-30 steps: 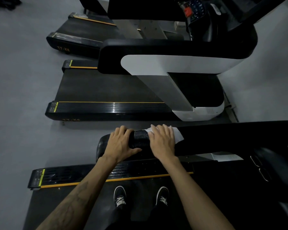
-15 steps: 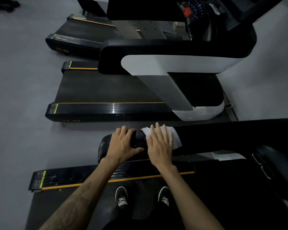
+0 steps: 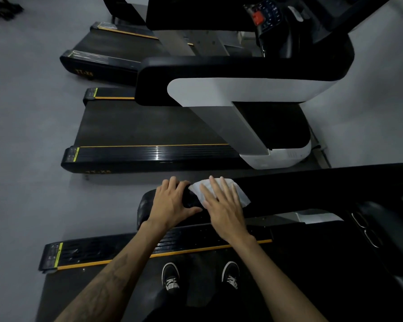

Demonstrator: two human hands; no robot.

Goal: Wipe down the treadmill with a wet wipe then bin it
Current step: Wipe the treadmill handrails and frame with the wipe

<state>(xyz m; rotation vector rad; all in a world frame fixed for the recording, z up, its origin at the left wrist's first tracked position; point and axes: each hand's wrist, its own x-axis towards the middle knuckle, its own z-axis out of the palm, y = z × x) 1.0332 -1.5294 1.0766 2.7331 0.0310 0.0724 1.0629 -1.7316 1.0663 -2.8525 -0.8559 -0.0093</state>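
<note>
Task is in the wiping step, prob. not far along. The right hand (image 3: pixel 223 205) lies flat on the white wet wipe (image 3: pixel 237 194), fingers straight and a little spread, pressing it onto the top of the black handrail (image 3: pixel 312 189) of the treadmill the person stands on. The wipe sits close to the rail's rounded free end, partly under the palm, its edges showing on the far side and to the right. The left hand (image 3: pixel 172 201) grips that rounded end just beside the wipe, fingers curled over the far side, thumb on the near side; it seems to steady the body, not to clean.

Left to do, as I judge: the long rest of this rail toward the console, the console itself, maybe the other rail, then the bin. No bin is in view, so it must be found elsewhere. I cannot tell which parts are already wiped; the black plastic shows no clear wet marks.

Surface: the rail is smooth, glossy, curved on top, so the wipe should slide easily but can bunch up under the palm. Below are the side strip with orange line (image 3: pixel 196 252) and the dark belt, with two black sneakers on it.

Room: dim gym, grey floor (image 3: pixel 33 135), two more treadmills (image 3: pixel 149 126) parallel on the far side.
</note>
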